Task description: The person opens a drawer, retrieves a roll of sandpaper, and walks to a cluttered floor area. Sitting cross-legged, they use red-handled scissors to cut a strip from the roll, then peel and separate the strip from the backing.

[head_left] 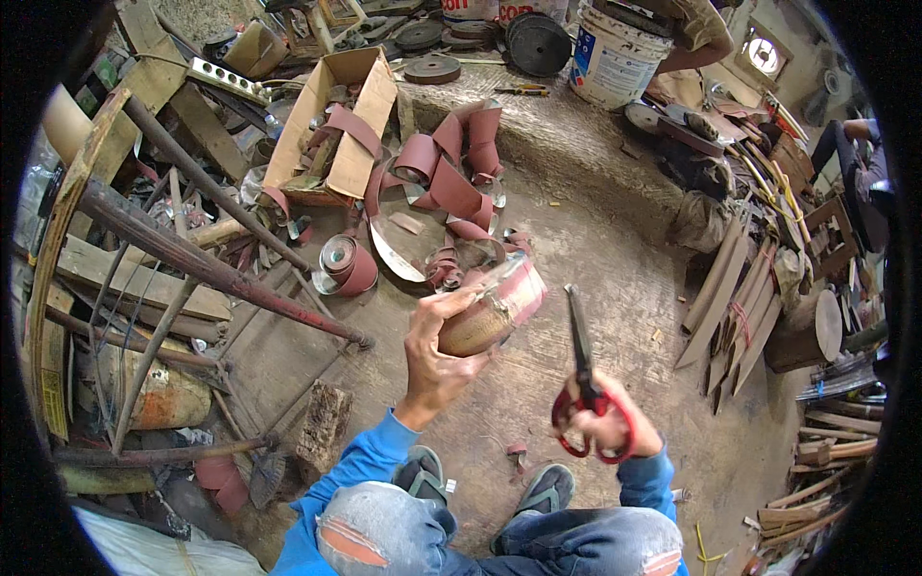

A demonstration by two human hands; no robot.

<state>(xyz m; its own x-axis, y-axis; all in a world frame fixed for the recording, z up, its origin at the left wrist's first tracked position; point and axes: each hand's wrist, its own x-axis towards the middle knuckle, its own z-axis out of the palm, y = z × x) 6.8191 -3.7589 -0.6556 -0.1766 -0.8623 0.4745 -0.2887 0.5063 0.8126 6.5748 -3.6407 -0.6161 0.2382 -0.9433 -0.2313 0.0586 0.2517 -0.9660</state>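
My left hand (434, 350) is closed round a tan, wood-like round block (475, 328), raised over the floor with its far side tilted up. Dull red material and something shiny cover the block's upper right side; I cannot make out how they are fixed. In my right hand (615, 422), fingers through the red handles, is a pair of scissors (580, 336). Their dark blades point away from me, together, apart from the block. Just beyond the block lie loose curls of red-brown sandpaper (456, 192) and a sandpaper roll (348, 266).
A cardboard box (363, 115) with sandpaper strips stands at the back left. Metal legs of a frame (221, 254) reach in from the left. Curved wooden slats (720, 288) lean at the right. A white bucket (615, 58) stands behind, near another person's arm (706, 38).
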